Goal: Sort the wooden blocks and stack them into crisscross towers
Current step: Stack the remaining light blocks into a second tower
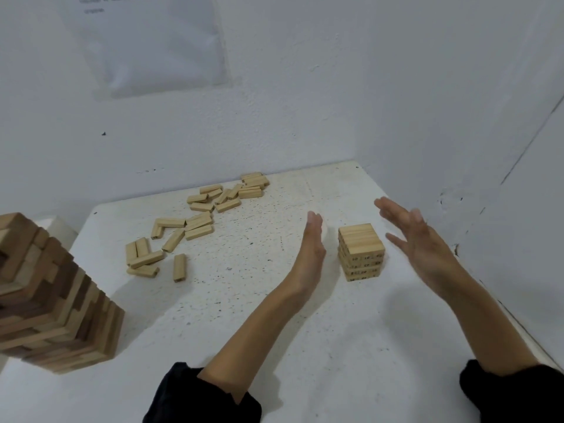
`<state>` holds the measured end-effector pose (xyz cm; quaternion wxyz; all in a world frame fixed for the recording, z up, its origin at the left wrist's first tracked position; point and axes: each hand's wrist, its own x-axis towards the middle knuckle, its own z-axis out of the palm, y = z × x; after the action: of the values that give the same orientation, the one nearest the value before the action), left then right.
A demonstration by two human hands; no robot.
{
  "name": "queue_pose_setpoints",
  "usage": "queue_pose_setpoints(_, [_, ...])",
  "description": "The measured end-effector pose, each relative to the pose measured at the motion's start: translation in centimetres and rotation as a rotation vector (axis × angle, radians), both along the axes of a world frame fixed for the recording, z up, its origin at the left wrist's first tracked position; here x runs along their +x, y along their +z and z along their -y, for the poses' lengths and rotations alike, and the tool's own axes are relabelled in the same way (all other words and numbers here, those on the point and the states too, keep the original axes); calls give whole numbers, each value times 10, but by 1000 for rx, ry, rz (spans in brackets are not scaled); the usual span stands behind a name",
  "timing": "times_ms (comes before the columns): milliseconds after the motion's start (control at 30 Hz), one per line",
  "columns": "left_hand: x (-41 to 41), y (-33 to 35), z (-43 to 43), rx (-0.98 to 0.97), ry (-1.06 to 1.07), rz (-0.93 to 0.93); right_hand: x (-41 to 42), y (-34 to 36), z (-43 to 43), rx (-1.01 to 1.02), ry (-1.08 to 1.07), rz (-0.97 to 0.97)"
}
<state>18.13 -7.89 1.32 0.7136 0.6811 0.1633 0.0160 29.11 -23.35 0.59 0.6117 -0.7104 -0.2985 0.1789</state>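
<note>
A small crisscross tower (361, 251) of pale wooden blocks with printed numbers stands on the white table (250, 300), right of centre. My left hand (311, 242) is held edge-on just left of the tower, fingers straight, a small gap apart from it. My right hand (412, 239) hovers to the tower's right, fingers spread and straight, also not touching. Several loose pale blocks (195, 224) lie scattered toward the back left of the table.
A tall tower (52, 297) of larger mixed light and dark wooden blocks stands at the table's left front. White walls close in behind and on the right. A sheet of paper (146, 41) hangs on the back wall.
</note>
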Motion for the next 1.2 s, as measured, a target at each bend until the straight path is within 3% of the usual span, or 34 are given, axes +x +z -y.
queue_pose_setpoints(100, [-3,5,19,-212,-25,-28,-16,-10,-8,72,-31,-155])
queue_pose_setpoints(300, [0,7,37,-161,-82,79,-28,-16,-15,50,-56,-253])
queue_pose_setpoints(633, [4,1,38,-176,-99,51,-31,-13,-18,-7,-105,-268])
queue_pose_setpoints(733, [0,11,34,-69,0,55,-28,-4,-18,-17,-172,-258])
queue_pose_setpoints(867, [-1,16,0,-70,143,-15,-23,21,-26,-40,-207,-230])
queue_pose_setpoints(1000, [-4,26,-45,24,266,37,-22,43,-48,-32,-191,-148])
queue_pose_setpoints(1200, [-14,27,-111,294,446,80,-47,34,-119,45,-117,-77])
